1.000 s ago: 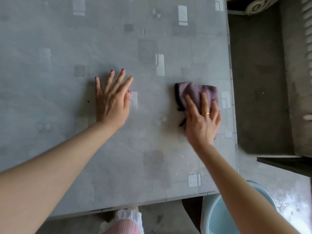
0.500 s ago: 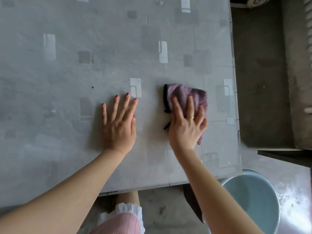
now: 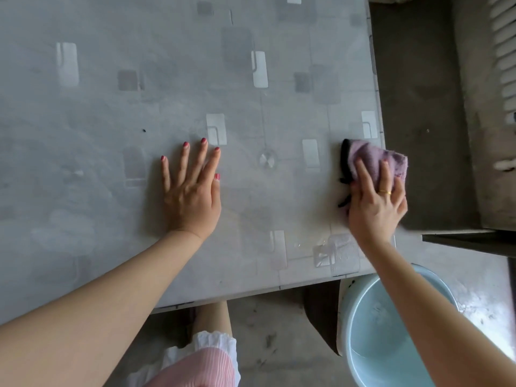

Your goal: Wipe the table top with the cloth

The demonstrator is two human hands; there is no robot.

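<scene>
One fuzzy purple cloth (image 3: 374,163) with a black edge lies bunched at the right edge of the table top (image 3: 139,107), a smooth grey surface printed with pale rectangles. The right hand (image 3: 375,203) presses it with straight fingers, one gold ring showing. The left hand (image 3: 191,191) rests flat, fingers spread, well left of the cloth. One round pale-blue plastic basin (image 3: 363,331) sits below the table's near right corner.

Your desk (image 3: 111,113) is grey, printed with pale and darker rectangles, and fills most of the view; its right edge and near edge both show. Your left hand (image 3: 192,196) lies flat on it near the middle. The purple cloth (image 3: 371,160) sits at the right edge, partly overhanging it, under your right hand (image 3: 374,202).
</scene>
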